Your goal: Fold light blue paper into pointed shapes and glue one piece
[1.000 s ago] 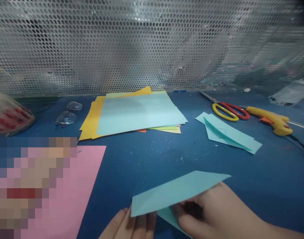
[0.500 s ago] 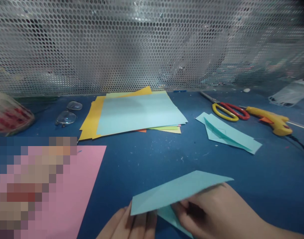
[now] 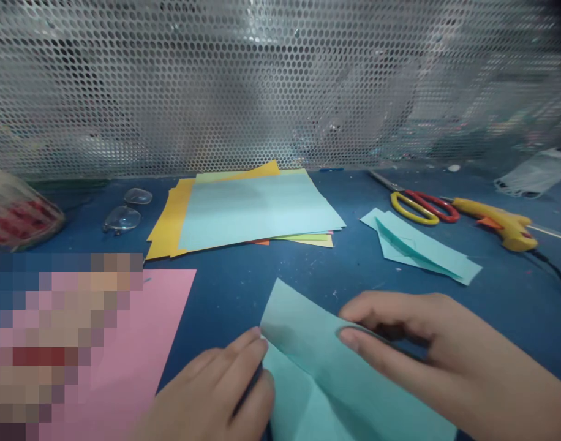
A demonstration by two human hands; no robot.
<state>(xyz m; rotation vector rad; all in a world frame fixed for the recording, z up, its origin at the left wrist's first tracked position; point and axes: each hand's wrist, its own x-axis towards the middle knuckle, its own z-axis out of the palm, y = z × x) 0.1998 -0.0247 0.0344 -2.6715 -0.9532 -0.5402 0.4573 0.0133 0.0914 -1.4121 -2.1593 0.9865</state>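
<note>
A sheet of light teal paper (image 3: 303, 331) with creases across it stands partly folded up in front of me, its lower part running out of the bottom of the view. My right hand (image 3: 441, 355) pinches its upper edge between thumb and fingers. At the paper's left edge, by a crease, my left hand (image 3: 225, 386) grips it with fingertips curled together; its thumb is hidden. Farther back on the right lies a second, folded teal paper (image 3: 413, 245) with one flap raised.
A stack of coloured sheets (image 3: 257, 208) lies at the back. Pink paper (image 3: 165, 318) is on the left, partly pixelated. Eyeglasses (image 3: 124, 217) and a plastic-wrapped red item (image 3: 23, 220) sit beyond it. Scissors (image 3: 422, 205) and a corded yellow glue gun (image 3: 501, 220) are back right, before a perforated panel (image 3: 262, 79).
The teal paper has turned, and its inner creased side now faces me. My right hand has come up from underneath to its upper edge; my left hand has shifted to its left edge.
</note>
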